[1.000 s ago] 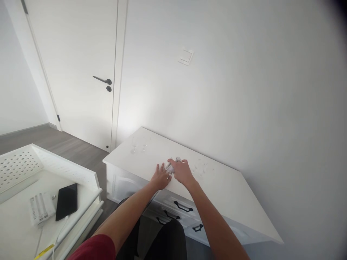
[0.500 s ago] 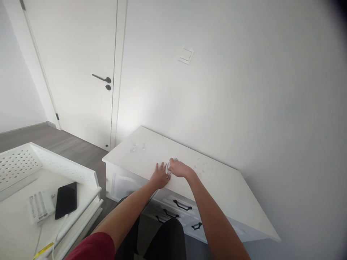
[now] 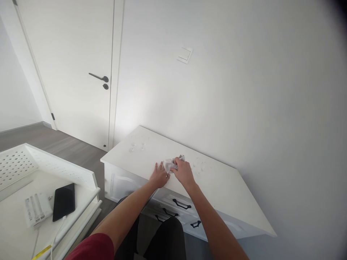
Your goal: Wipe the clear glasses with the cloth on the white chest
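Cloth [image 3: 168, 164] is gripped in fingers of right hand [image 3: 185, 172], at cabinet top [image 3: 230, 191]; its long axis is slanted crosswise, loose end pointed toward left hand [image 3: 159, 177], just beside, fingers spread; whether cloth is touched there cannot be told.

one cloth [image 3: 168, 165], one cabinet [image 3: 230, 191], four black cabinet handles [image 3: 182, 206], one phone [image 3: 64, 202], one door [image 3: 70, 47], one wall switch [image 3: 184, 55]

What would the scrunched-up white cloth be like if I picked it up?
The white cloth is probably floppy, since it bunches into folds where the right hand grips it. It's likely light, because it looks thin and small. It probably wouldn't roll if pushed, as its crumpled shape is uneven.
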Motion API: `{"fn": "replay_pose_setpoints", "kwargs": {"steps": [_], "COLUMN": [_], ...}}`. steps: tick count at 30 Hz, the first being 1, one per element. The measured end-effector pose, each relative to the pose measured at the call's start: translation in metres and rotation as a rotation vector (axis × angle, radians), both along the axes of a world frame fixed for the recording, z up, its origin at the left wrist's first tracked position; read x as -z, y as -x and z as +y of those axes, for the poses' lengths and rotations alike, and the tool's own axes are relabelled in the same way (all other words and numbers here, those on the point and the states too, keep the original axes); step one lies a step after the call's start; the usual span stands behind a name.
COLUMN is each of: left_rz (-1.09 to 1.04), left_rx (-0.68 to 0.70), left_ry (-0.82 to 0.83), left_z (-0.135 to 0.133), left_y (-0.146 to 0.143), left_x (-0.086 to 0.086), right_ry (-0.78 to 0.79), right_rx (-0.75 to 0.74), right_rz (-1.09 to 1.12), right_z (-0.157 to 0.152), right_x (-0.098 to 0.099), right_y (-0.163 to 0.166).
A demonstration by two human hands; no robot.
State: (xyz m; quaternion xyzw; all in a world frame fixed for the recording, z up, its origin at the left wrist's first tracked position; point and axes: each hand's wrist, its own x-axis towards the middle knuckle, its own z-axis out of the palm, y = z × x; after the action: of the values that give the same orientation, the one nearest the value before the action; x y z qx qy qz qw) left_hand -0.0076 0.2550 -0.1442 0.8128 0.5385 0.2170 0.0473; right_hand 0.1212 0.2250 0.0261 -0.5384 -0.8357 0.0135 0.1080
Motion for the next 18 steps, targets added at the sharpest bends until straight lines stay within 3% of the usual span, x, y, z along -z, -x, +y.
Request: {"fn": "replay_pose_setpoints", "kwargs": {"steps": [4, 8, 12, 15, 18], "left_rz": [0.032, 0.056, 0.041, 0.049, 0.048], "left_rx": [0.025, 0.018, 0.023, 0.054, 0.053], "left_ry": [0.008, 0.022, 0.008, -0.014, 0.001], "left_z": [0.002, 0.004, 0.005, 0.004, 0.002], "left_y": [0.000, 0.000, 0.000, 0.000, 0.002], "left_x": [0.002, 0.005, 0.011, 0.012, 0.009], "right_ry": [0.197, 0.258, 0.148, 0.001, 0.005], "right_rx": [-0.068, -0.083, -0.136, -0.087, 0.025], "right_rz": [0.104, 0.122, 0.312, 0.474, 0.354], "right_z": [0.013, 0.020, 0.015, 0.011, 0.014], "right_x": [0.001, -0.001, -0.002, -0.004, -0.005], "right_y": [-0.009, -0.005, -0.005, -0.009, -0.010]}}
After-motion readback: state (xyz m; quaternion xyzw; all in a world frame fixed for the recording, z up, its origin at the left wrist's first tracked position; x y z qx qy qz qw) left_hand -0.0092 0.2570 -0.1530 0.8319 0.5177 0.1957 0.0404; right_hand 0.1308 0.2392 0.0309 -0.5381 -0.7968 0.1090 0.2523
